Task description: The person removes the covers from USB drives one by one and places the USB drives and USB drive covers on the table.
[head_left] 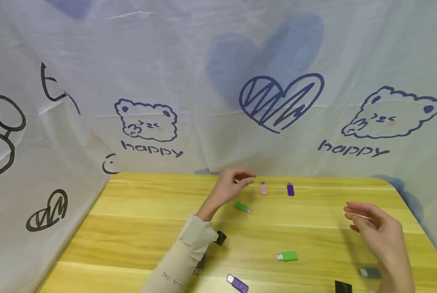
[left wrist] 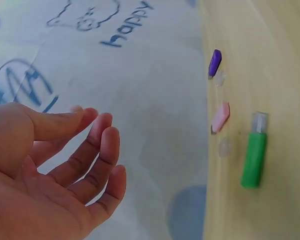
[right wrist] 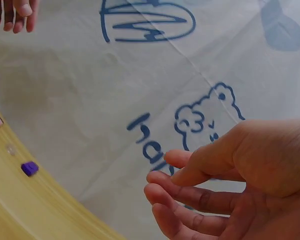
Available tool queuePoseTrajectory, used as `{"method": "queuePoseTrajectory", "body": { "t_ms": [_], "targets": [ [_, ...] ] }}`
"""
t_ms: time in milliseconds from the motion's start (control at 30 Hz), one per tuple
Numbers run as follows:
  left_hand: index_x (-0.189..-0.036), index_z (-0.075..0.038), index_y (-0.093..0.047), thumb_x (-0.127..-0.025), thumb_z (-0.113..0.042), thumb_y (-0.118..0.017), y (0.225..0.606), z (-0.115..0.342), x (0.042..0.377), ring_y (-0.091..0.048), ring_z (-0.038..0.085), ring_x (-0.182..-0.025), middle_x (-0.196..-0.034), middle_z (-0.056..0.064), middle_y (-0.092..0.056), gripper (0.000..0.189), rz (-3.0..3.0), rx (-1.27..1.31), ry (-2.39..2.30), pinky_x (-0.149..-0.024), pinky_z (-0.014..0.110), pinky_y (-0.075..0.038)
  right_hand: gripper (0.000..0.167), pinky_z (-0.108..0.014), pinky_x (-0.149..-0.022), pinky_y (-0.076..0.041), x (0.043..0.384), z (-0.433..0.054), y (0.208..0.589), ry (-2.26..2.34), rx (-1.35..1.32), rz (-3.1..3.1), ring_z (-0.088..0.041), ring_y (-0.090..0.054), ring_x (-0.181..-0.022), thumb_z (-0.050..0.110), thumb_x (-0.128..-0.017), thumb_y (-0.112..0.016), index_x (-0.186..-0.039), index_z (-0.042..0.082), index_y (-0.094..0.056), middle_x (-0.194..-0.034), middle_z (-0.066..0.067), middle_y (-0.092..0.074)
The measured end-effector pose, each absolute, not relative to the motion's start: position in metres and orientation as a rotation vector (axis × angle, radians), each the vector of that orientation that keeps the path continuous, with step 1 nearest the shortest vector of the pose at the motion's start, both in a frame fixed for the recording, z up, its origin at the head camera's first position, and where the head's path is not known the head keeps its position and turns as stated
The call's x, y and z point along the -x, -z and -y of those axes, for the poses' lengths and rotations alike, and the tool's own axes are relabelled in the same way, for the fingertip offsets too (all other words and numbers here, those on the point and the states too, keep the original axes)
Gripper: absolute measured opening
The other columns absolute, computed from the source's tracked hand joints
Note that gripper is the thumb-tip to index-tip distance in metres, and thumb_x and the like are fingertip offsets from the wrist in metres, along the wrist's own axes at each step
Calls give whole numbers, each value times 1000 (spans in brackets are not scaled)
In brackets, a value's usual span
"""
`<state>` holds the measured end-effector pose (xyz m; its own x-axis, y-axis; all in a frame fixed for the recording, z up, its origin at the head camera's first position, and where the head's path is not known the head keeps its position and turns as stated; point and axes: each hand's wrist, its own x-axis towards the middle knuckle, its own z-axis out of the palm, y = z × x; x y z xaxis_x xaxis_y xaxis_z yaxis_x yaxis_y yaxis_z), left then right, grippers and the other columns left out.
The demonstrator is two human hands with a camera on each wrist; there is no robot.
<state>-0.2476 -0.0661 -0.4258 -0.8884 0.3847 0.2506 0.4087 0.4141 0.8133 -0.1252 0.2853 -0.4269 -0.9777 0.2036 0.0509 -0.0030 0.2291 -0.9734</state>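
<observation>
My left hand (head_left: 233,183) is over the back of the table, fingers loosely bent, with nothing visible between them. Just right of its fingertips lies a pink USB stick (head_left: 263,188), with a purple USB stick (head_left: 290,189) farther right. Small clear pieces (left wrist: 224,147) lie beside these two sticks. Below the left hand is a green USB stick (left wrist: 254,160) with its metal plug bared. My right hand (head_left: 381,232) hovers above the right side of the table, fingers relaxed and holding nothing. Partly hidden by its wrist is a dark grey USB stick (head_left: 370,273).
Nearer the front lie another green USB stick (head_left: 288,256) and a second purple one (head_left: 237,283). Black pieces (head_left: 220,238) lie by the left sleeve and at the front right. A dark stick (head_left: 200,264) is partly under that sleeve. A printed cloth (head_left: 218,134) hangs behind the table.
</observation>
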Motion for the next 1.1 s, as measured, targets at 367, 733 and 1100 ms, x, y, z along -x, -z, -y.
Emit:
{"method": "queuePoseTrajectory", "body": {
  "t_ms": [367, 733, 1100],
  "targets": [
    [-117, -6, -76, -101, -14, -67, 439, 102, 208, -69, 25, -94, -107, 9, -75, 20, 2446, 470, 1731, -80, 30, -56, 28, -19, -72, -58, 129, -267, 419, -1606, 36, 2457, 6, -67, -92, -4, -100, -57, -127, -6, -63, -105, 23, -68],
    [-119, 3, -73, -102, -8, -65, 432, 123, 206, -69, 36, -96, -106, 16, -75, 22, 2358, 416, 1815, -82, 33, -57, 24, -15, -75, -55, 142, -226, 413, -1397, -81, 2547, -6, -67, -96, -4, -98, -62, -121, -4, -69, -115, -18, -72],
    [-120, -2, -73, -101, -8, -65, 432, 133, 208, -69, 30, -92, -105, 14, -74, 22, 2470, 367, 1791, -83, 38, -57, 23, -47, -85, -58, 180, -141, 421, -1321, -369, 2769, -32, -68, -96, -3, -95, -67, -118, -1, -69, -104, -14, -71]
  ]
}}
